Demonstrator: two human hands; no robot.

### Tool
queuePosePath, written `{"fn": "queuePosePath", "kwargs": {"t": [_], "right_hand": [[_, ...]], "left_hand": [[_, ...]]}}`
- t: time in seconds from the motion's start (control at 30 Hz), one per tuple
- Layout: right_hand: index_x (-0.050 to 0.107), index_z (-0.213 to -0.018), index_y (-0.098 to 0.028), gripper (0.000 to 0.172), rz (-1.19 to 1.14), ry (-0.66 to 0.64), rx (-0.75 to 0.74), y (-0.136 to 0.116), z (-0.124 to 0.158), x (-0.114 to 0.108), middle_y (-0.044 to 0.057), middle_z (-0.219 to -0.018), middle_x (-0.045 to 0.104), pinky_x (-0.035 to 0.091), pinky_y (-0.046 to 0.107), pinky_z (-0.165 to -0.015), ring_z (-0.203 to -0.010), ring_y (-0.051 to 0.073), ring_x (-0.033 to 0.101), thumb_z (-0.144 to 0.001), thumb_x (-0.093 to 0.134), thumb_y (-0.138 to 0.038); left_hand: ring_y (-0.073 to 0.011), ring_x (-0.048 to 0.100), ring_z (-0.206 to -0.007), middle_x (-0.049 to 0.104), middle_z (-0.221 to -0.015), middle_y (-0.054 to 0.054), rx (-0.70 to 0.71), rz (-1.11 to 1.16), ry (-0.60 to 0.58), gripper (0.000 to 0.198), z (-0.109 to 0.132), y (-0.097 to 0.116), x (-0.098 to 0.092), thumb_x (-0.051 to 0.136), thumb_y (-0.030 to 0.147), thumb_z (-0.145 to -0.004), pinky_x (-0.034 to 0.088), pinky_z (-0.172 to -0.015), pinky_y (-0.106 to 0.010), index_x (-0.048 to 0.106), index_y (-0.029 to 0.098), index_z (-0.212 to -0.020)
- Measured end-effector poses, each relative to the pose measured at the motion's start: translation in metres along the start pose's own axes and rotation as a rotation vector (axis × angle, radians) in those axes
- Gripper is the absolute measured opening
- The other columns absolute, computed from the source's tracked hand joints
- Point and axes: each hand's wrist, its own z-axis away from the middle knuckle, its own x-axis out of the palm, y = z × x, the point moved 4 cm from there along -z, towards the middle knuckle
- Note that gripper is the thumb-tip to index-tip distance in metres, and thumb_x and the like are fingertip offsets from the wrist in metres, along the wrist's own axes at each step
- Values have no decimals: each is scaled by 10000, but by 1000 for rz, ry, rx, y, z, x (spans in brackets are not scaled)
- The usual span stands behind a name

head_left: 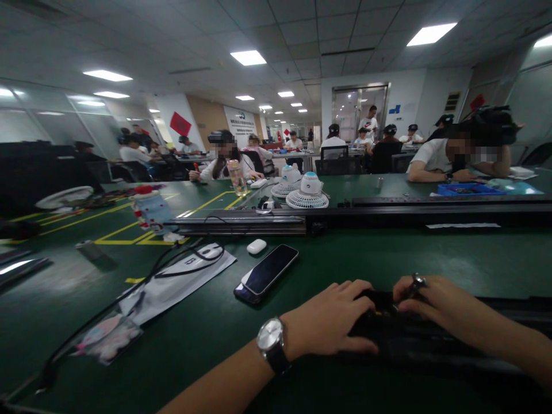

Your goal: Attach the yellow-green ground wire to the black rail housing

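Note:
A long black bar-like part (431,340) lies at the lower right of the bench, dark and partly hidden by my hands. My left hand (330,319), with a watch (271,335) on its wrist, holds the part's left end, the thumb on the near side and the fingers over the far side. Close by on the right, my right hand (437,299) is closed in a pinch over the same part. A small shiny bit shows at its fingertips, too small to name. A ring-like metal object (416,282) sits on its index finger.
Left of my hands lie two stacked phones (271,270), a white earbud case (256,246) and a paper bag (181,282) with a black cable across it. Long dark rails (388,217) cross the bench, white fans (307,192) behind. Other people sit at the far side.

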Motion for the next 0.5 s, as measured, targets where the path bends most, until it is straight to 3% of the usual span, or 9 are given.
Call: {"fn": "queuePosePath", "kwargs": {"t": [0.13,0.5], "right_hand": [[663,-977,-235,196,14,43,3,4,-1,2,10,-876,682,471,310,-733,-766,193,644,-1019,482,-297],[637,-981,-222,245,29,52,-30,2,-2,2,28,-869,683,476,320,-734,-763,204,647,-1047,453,-369]], "left_hand": [[-309,533,-1272,455,-1466,-126,11,1,4,524,0,1,-1,644,569,-898,465,-1038,-451,563,213,-1273],[-298,508,-1288,471,-1453,-121,12,-24,11,516,0,2,-4,660,550,-895,453,-1045,-446,549,229,-1284]]}}
